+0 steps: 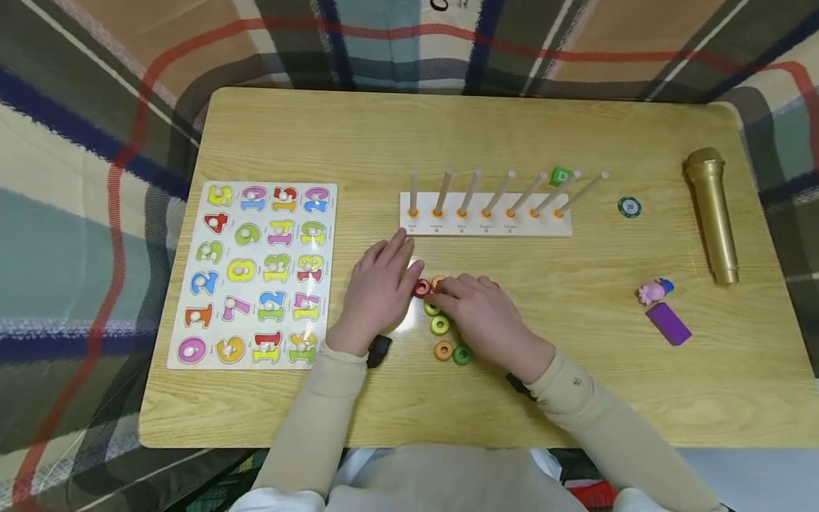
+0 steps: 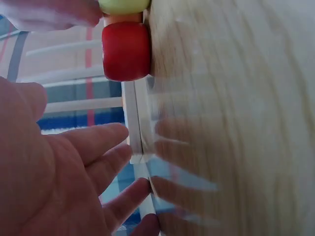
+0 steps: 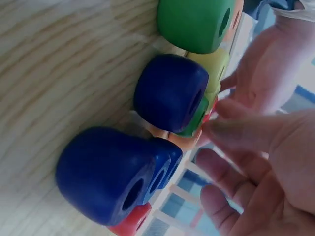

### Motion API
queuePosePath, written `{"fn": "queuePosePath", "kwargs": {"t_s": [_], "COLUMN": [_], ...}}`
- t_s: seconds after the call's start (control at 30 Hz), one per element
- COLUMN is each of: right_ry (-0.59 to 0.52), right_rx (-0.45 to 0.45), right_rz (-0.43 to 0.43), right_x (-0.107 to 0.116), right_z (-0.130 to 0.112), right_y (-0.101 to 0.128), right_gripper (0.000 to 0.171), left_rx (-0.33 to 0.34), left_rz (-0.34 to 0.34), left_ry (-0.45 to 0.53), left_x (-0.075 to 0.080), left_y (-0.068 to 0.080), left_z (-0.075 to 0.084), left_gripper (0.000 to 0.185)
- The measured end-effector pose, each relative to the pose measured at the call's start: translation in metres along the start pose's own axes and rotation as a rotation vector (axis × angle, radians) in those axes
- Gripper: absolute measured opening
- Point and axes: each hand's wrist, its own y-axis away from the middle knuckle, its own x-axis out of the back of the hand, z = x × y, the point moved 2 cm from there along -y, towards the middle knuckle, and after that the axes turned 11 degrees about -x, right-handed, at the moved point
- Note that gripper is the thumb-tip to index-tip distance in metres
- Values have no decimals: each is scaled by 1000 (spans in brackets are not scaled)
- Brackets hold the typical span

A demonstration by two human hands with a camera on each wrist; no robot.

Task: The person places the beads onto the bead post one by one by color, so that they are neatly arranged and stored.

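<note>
My left hand [image 1: 377,291] is low over the table, its fingers spread and its thumb beside a red ring bead [image 1: 421,288]. In the left wrist view that red bead [image 2: 126,51] stands apart from the fingers. My right hand [image 1: 489,320] hovers over the bead cluster, fingers loosely bent, thumb tip close to the red bead. Near it lie a yellow bead [image 1: 439,325], an orange bead [image 1: 443,350] and a green bead [image 1: 461,355]. The right wrist view has several blue beads [image 3: 106,174], which the right hand hides in the head view.
A white board with upright pegs [image 1: 486,226] stands beyond the hands. Left is a number puzzle board [image 1: 252,270]. To the right are a green letter block [image 1: 561,176], a poker chip [image 1: 630,207], a pink figurine [image 1: 651,291], a purple block [image 1: 668,323] and a gold microphone [image 1: 713,217].
</note>
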Motion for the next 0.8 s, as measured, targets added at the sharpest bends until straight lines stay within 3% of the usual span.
{"fn": "queuePosePath", "kwargs": {"t_s": [0.17,0.33,0.43,0.6,0.7,0.8], "right_ry": [58,46,-93,-321,-331,-293], "right_rx": [73,59,14,-100,-165,-210], "right_rz": [5,15,121,435,528,524], "right_x": [-2,-4,8,47,65,72], "right_z": [-4,-6,-2,9,10,10], "right_y": [-3,-7,-14,-46,-72,-94], "right_gripper": [26,17,23,32,34,34], "left_rx": [-16,-29,-38,-65,-75,-83], "left_rz": [-4,-14,-12,0,3,7], "left_ry": [-1,-5,-22,-45,-45,-45], "left_x": [1,-1,-1,-1,-2,-3], "left_y": [1,2,4,4,4,4], "left_z": [-3,-2,-2,-1,-2,-3], "left_gripper": [62,63,62,62,65,65]}}
